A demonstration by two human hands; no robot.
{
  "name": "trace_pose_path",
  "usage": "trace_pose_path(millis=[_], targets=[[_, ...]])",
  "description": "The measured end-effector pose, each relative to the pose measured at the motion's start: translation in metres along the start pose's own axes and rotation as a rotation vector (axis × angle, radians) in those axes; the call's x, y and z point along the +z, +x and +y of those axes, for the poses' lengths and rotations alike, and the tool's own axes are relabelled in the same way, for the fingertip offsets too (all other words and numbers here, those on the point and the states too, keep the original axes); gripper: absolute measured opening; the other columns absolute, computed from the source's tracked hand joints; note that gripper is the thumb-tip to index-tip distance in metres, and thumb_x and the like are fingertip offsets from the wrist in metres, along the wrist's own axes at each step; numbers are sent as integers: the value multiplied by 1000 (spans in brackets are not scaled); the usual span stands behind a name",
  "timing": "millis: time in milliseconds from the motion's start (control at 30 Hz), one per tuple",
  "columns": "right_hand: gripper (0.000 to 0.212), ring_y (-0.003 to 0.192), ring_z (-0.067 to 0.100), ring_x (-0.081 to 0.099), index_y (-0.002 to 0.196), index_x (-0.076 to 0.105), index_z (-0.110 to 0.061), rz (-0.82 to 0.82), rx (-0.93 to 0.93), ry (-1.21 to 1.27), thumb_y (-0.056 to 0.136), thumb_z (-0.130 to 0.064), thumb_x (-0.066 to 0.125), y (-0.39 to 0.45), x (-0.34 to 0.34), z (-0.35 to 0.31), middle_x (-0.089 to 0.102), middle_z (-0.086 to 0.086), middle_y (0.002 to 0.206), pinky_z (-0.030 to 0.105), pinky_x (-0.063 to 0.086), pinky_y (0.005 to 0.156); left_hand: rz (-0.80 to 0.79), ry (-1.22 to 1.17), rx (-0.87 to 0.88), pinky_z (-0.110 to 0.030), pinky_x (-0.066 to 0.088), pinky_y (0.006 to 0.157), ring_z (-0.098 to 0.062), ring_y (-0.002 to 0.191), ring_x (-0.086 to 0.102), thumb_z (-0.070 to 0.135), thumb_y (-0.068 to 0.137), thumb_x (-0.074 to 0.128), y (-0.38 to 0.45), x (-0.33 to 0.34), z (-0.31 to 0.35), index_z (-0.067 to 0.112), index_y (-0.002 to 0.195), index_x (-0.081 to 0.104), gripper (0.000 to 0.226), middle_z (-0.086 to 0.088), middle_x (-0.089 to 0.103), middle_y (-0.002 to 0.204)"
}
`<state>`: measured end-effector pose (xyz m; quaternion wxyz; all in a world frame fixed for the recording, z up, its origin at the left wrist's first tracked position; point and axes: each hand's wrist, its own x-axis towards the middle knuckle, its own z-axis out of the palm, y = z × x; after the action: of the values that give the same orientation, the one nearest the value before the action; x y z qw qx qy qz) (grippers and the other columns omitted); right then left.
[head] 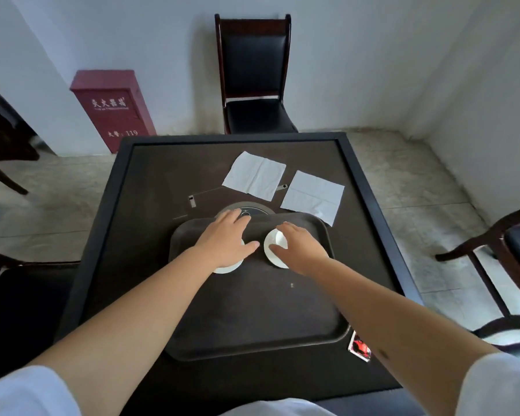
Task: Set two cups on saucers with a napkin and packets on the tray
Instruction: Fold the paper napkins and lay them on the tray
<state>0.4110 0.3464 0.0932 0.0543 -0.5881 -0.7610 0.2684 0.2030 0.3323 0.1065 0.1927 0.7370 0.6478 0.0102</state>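
Note:
A dark tray (252,325) lies on the dark square table (150,190). Two white saucers stand side by side on its far half. My left hand (225,241) arches over the left saucer (227,269) and hides whatever is under the palm. My right hand (300,247) curls over a small white cup (279,239) that sits on the right saucer (270,252). Two white napkins (254,175) (312,196) lie flat on the table beyond the tray. A red and white packet (360,347) lies on the table by the tray's near right corner.
A round control panel (249,209) is set into the table just past the tray. A dark chair (255,76) stands at the far side, another chair (499,244) at the right. A red fire-extinguisher box (111,109) leans against the wall at the back left.

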Motion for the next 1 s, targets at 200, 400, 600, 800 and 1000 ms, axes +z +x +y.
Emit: trace_pose_path(millis=[200, 400, 600, 800, 1000], targets=[[54, 122, 18, 49, 136, 47, -21, 23, 77, -24, 89, -47, 55, 1, -37, 50, 50, -5, 140, 36, 48, 87, -57, 7, 89, -46, 21, 117, -23, 150, 13, 61, 92, 45, 45, -3, 45, 22, 153, 29, 74, -2, 20, 163], [52, 112, 21, 55, 133, 51, -20, 19, 187, -1, 89, -48, 55, 34, -70, 107, 57, 1, 129, 40, 50, 88, -131, 53, 105, -46, 31, 111, -24, 148, 20, 60, 92, 46, 109, -1, 77, 22, 153, 30, 74, -2, 24, 162], [57, 126, 22, 49, 142, 44, -19, -5, 244, -6, 92, -43, 55, 93, -84, 160, 46, 2, 146, 38, 48, 94, -176, 134, 150, -49, 36, 109, -27, 145, 28, 59, 93, 46, 188, 10, 90, 24, 151, 31, 70, -3, 27, 161], [54, 120, 23, 51, 140, 44, -17, -37, 256, -41, 93, -41, 54, 156, -74, 198, 48, 5, 142, 40, 51, 87, -212, 152, 184, -45, 41, 101, -27, 139, 36, 55, 94, 47, 267, 29, 89, 21, 148, 35, 65, -3, 35, 156], [52, 125, 26, 43, 136, 39, -16, 30, 278, -93, 92, -36, 56, 212, -60, 229, 47, 3, 138, 41, 49, 80, -229, 192, 220, -47, 42, 98, -30, 133, 41, 45, 96, 47, 335, 51, 90, 15, 145, 36, 58, -6, 37, 153]])
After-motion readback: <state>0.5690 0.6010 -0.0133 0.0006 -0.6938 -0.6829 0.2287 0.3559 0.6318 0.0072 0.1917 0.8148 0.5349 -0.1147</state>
